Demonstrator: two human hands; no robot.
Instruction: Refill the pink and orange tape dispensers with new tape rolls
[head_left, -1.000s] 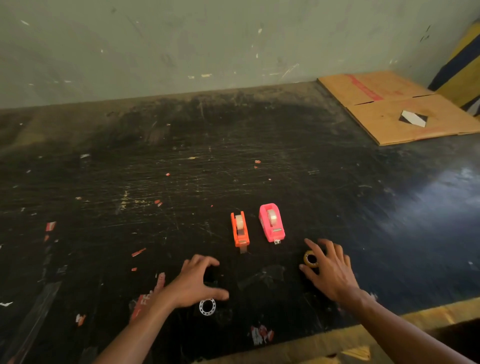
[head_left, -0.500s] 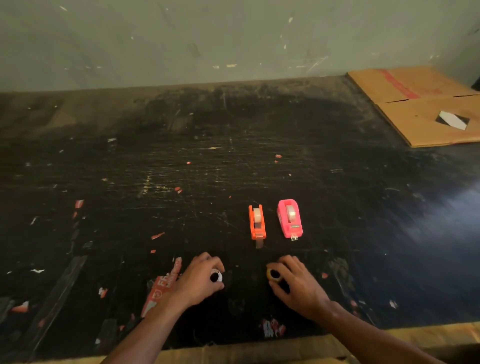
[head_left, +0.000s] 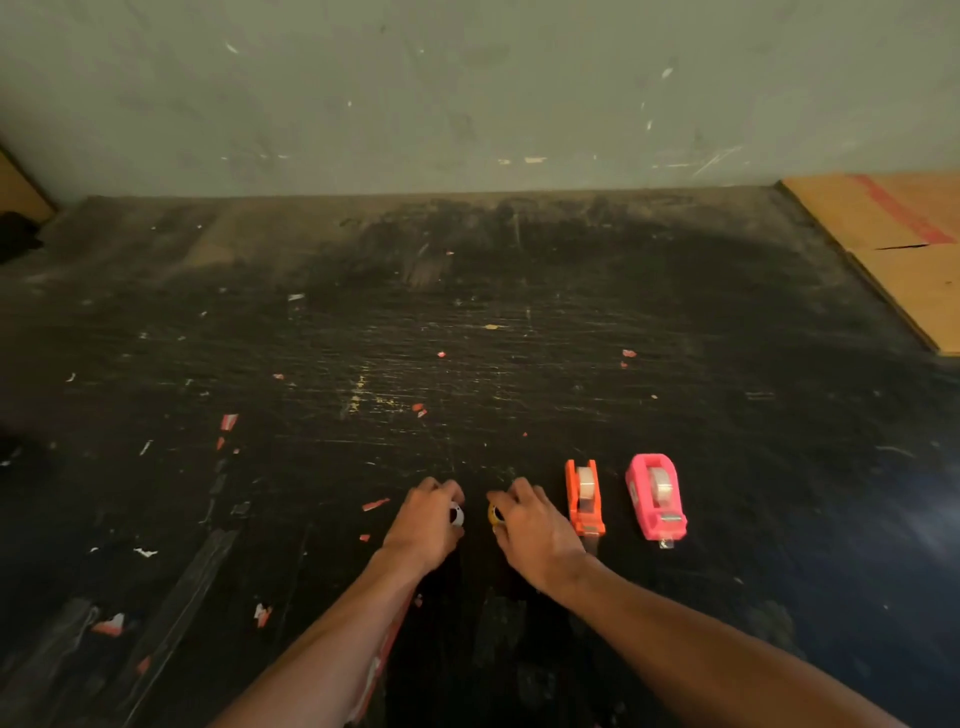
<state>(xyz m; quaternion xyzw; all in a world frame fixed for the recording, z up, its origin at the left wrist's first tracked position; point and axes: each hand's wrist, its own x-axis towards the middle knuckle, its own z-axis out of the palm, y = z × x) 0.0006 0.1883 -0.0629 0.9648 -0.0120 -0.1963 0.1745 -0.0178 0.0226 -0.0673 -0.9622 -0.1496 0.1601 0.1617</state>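
we saw the black scratched table (head_left: 519, 338), litter of tape scraps on it, flat cardboard (head_left: 893, 249) far right. orange dispenser (head_left: 585, 498) and pink dispenser (head_left: 656, 494) stood side by side, just right of the hands, each with a roll seated in it, how full we couldn't tell. left hand (head_left: 427, 525) had fingers curled around a white-cored roll (head_left: 456, 515); right hand (head_left: 530, 522) pinched a yellow-cored roll (head_left: 494, 513). both rolls sat near the table, touching or lifted we couldn't tell. step looked like gathering new rolls; next likely called for freeing a hand to open a dispenser and pull its roll.
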